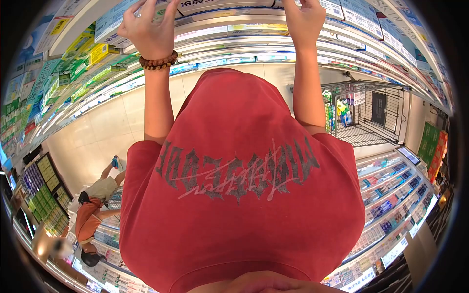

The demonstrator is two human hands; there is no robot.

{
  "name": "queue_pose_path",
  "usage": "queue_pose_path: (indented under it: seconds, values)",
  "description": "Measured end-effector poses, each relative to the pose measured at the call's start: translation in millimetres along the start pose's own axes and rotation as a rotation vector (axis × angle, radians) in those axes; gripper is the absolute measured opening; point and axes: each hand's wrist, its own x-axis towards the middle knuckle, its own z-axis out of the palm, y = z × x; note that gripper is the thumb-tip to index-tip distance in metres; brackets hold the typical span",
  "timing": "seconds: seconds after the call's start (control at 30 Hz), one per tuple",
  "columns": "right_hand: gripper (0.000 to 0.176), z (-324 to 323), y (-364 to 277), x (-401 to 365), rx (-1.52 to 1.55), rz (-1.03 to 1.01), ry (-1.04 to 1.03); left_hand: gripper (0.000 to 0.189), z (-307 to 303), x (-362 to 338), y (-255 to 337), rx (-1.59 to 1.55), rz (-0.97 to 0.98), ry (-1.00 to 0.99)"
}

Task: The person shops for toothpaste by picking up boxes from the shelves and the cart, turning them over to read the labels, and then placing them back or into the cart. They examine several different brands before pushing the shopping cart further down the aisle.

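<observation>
The left hand (149,29) is raised to the shelf with its back to the camera. Its fingers are bent over the near end of a blue-and-white carton (108,23), a flat cardboard box with printed faces and sharp edges. The hand looks clenched on that end, though the fingertips run off the top of the view. A bracelet of round brown wooden beads (157,62) sits just below the hand on the wrist.

The right hand (305,19) is level with the left and well apart from it. It reaches up against a row of white cartons (337,9) with barcode labels, which lie just right of it. Its fingers are cut off at the edge of the view, so whether it grips or only touches cannot be told.

Beyond both hands run long glossy shelf rails (244,41) carrying paper price strips. Left of the left hand stand small yellow-green boxes (93,51), packed edge to edge.

Below the hands a red cotton T-shirt (234,205) with cracked grey lettering fills the middle and hides most of the pale tiled floor (112,122). Below and right of the right hand stands a wire-mesh cart (376,117) with a few packets inside. Far below the left hand another person (95,205) in a white top bends toward low shelves.
</observation>
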Motion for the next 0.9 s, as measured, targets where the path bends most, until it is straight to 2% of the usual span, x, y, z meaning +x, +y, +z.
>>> queue_pose_path:
  seconds: [0.13,0.23,0.9]
  values:
    - [0.037,0.1,16.9,-6.9,0.194,0.119,-0.034,0.045,1.2,-2.1,-1.2,0.027,0.004,0.009]
    - [0.033,-2.5,18.1,-7.4,0.194,0.145,-0.064,0.046,2.0,-1.9,-4.1,0.023,0.047,0.019]
    - [0.031,3.2,19.8,-3.2,0.267,0.161,-0.027,0.041,4.8,-1.6,-4.6,0.031,0.022,0.007]
